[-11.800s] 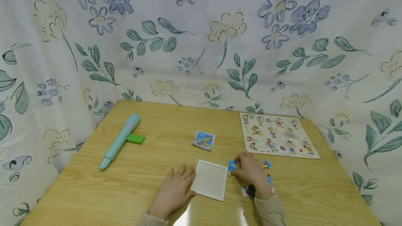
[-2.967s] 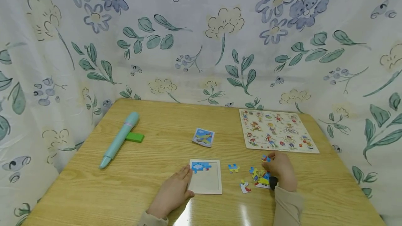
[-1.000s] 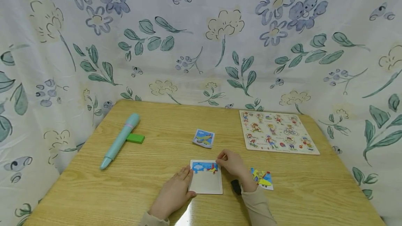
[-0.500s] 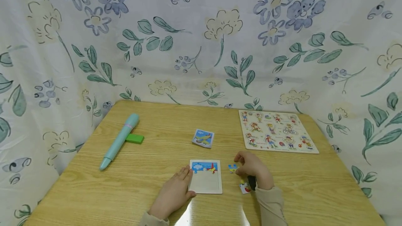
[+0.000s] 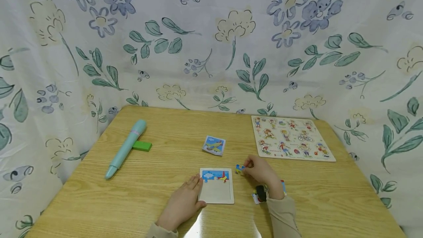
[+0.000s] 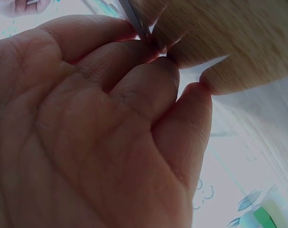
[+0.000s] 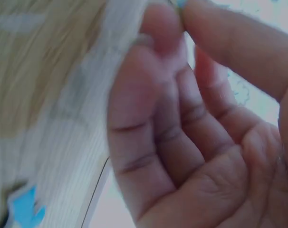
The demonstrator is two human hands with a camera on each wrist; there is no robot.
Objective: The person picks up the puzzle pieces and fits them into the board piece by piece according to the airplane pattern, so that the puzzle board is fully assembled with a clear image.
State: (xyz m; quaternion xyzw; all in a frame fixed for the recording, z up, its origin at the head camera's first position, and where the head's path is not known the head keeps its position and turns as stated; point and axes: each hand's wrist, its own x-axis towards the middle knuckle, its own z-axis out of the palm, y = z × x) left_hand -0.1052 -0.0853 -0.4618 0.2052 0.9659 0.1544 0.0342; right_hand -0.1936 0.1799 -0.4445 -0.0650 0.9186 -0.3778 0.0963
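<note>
A square puzzle frame lies on the table, its top row filled with blue-sky pieces and a red plane tail. My left hand rests flat at its left edge with straight fingers; the left wrist view shows the fingertips on the tabletop and the frame's edge. Just right of the frame, my right hand pinches a blue and yellow jigsaw piece between thumb and fingers. More puzzle pieces lie under the right wrist, partly hidden by it and by a black wrist camera.
A small airplane picture card lies beyond the frame. At the back right is a wooden board with printed children figures. A teal pen-shaped thing and a green block lie on the left. A floral curtain hangs behind the table.
Over the earlier frames the top row of the puzzle filled in. In the last half second my right hand picked up the blue and yellow jigsaw piece and moved it left toward the frame.
</note>
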